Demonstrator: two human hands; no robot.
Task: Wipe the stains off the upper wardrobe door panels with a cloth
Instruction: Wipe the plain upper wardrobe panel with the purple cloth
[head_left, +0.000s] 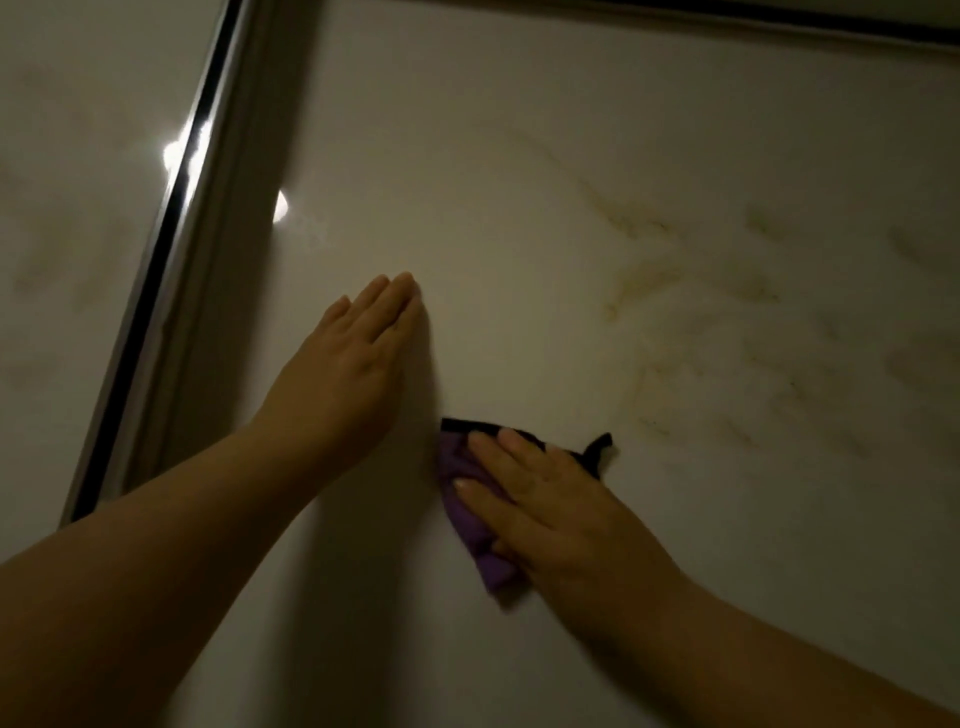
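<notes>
A glossy pale wardrobe door panel (545, 156) fills the view. Brownish smeared stains (727, 322) spread over its right half. My right hand (530, 499) lies flat with straight fingers on a purple cloth with black trim (467, 514), pressing it against the panel left of the stains. A black loop of the cloth (600, 449) sticks out beside my fingers. My left hand (353, 358) rests flat on the panel with its fingers straight and together, up and to the left of the cloth.
A shiny metal frame strip with a dark groove (171, 249) runs diagonally at the left and separates a second pale panel (67, 182), which bears faint smudges. A dark frame edge (779, 21) crosses the top right. Light glare sits on the strip.
</notes>
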